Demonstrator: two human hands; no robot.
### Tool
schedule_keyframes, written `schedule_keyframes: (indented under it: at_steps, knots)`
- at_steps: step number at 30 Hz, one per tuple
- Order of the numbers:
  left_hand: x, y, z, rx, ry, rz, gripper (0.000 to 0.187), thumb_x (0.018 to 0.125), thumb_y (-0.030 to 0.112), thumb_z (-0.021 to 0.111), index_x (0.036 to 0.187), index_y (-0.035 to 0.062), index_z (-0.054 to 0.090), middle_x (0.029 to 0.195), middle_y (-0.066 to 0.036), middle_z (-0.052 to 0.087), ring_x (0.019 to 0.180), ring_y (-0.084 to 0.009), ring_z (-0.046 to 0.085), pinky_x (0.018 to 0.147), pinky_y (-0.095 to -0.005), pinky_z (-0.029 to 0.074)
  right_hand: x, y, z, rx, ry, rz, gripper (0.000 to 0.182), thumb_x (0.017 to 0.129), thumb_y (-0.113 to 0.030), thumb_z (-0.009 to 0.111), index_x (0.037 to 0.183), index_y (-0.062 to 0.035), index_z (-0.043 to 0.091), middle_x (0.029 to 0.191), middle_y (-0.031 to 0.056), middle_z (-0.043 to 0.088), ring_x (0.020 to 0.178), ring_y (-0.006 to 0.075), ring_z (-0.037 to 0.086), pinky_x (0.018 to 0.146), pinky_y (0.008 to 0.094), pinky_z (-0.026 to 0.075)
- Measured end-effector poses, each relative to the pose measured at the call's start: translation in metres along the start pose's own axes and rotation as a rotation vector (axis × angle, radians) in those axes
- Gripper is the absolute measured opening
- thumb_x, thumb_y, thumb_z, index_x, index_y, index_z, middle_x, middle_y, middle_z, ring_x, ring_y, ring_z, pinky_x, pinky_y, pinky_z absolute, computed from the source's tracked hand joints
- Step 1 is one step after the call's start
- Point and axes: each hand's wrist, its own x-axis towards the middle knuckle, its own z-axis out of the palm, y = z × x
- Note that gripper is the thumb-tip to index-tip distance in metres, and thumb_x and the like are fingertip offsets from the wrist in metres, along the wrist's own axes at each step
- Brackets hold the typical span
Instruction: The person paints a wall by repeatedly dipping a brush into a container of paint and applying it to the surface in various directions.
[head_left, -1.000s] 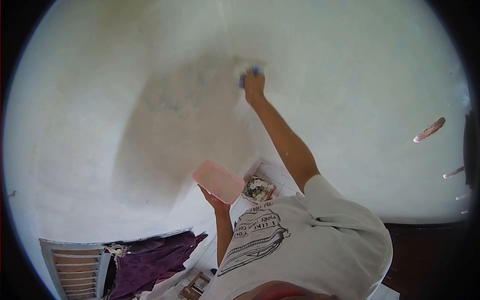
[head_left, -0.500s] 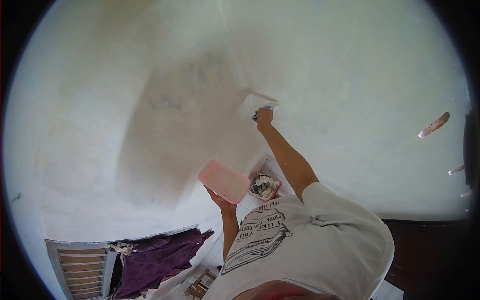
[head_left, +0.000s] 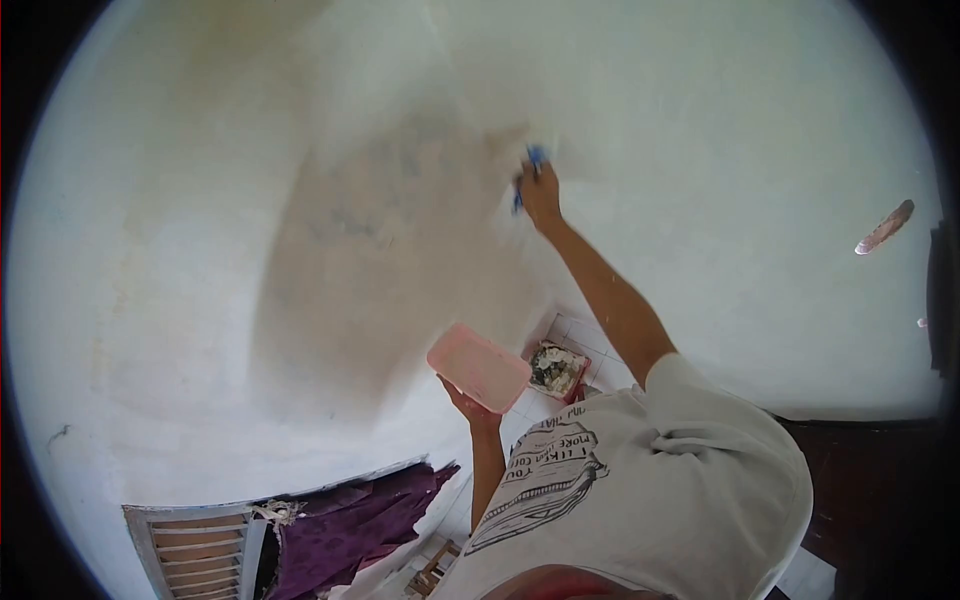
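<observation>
My left hand (head_left: pixel 474 405) holds a pink plastic tub (head_left: pixel 480 367) from beneath, its fingers around the near side. Pale, smooth-looking paste coats the inside of the tub. Up against the wall (head_left: pixel 680 170), my right hand (head_left: pixel 541 195) is closed around a scraper (head_left: pixel 537 155) with blue parts showing above and left of the fist. Its wide blade cannot be made out clearly in this blurred moment. Left of that hand, the wall has a darker shadowed area with bluish-grey patches (head_left: pixel 345 222).
Below, on white tiles, a reddish container (head_left: pixel 558 370) holds whitish and grey lumps. At lower left are a barred window frame (head_left: pixel 200 545) and a purple cloth (head_left: pixel 350 530). A wooden item (head_left: pixel 432 572) stands on the floor. Something dark brown (head_left: pixel 860 490) lies at lower right.
My right hand has moved up along the wall with the scraper, whose pale blade no longer shows clearly. The tub stays in my left hand, and the view has shifted slightly.
</observation>
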Motion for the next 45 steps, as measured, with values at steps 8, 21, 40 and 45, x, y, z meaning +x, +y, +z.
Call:
schedule_keyframes:
  at_steps: [8,21,40,45]
  knots:
    - [-0.012,-0.002,0.01,-0.042,-0.079,-0.04,0.063,0.102,0.061,0.038,0.145,0.0155,0.045,0.132,-0.008,0.06,0.12,-0.0293,0.06,0.1,-0.0506,0.052,0.014,-0.053,0.031,0.193,0.009,0.182,0.009,0.096,-0.012,0.057,0.09,-0.0057,0.058,0.078,0.0032,0.059,0.061,0.013,0.056,0.047,0.0297,0.043]
    - [0.018,-0.016,0.023,-0.009,-0.086,-0.146,0.064,0.102,0.063,0.037,0.143,0.0149,0.046,0.13,-0.008,0.061,0.116,-0.0286,0.062,0.098,-0.0499,0.053,0.015,-0.238,0.088,0.217,0.015,-0.284,0.02,0.097,-0.014,0.057,0.093,0.0048,0.062,0.071,0.0115,0.065,0.062,0.0146,0.061,0.057,0.0342,0.047]
    - [-0.01,0.001,-0.03,-0.046,0.036,-0.052,0.071,0.098,0.066,0.043,0.146,0.0149,0.043,0.138,-0.008,0.056,0.124,-0.0292,0.057,0.105,-0.0494,0.048,0.021,-0.142,0.12,-0.28,-0.126,-0.406,0.029,0.101,-0.023,0.054,0.088,0.0019,0.06,0.063,0.0185,0.063,0.062,0.0296,0.07,0.055,0.0392,0.051]
    - [-0.016,0.008,-0.015,-0.052,0.079,-0.027,0.07,0.097,0.066,0.044,0.146,0.0152,0.044,0.137,-0.008,0.057,0.123,-0.0291,0.057,0.104,-0.0492,0.049,0.035,-0.066,0.11,-0.143,-0.161,-0.017,0.024,0.101,-0.02,0.051,0.091,-0.0004,0.059,0.069,0.0128,0.065,0.062,0.0245,0.07,0.049,0.0371,0.051]
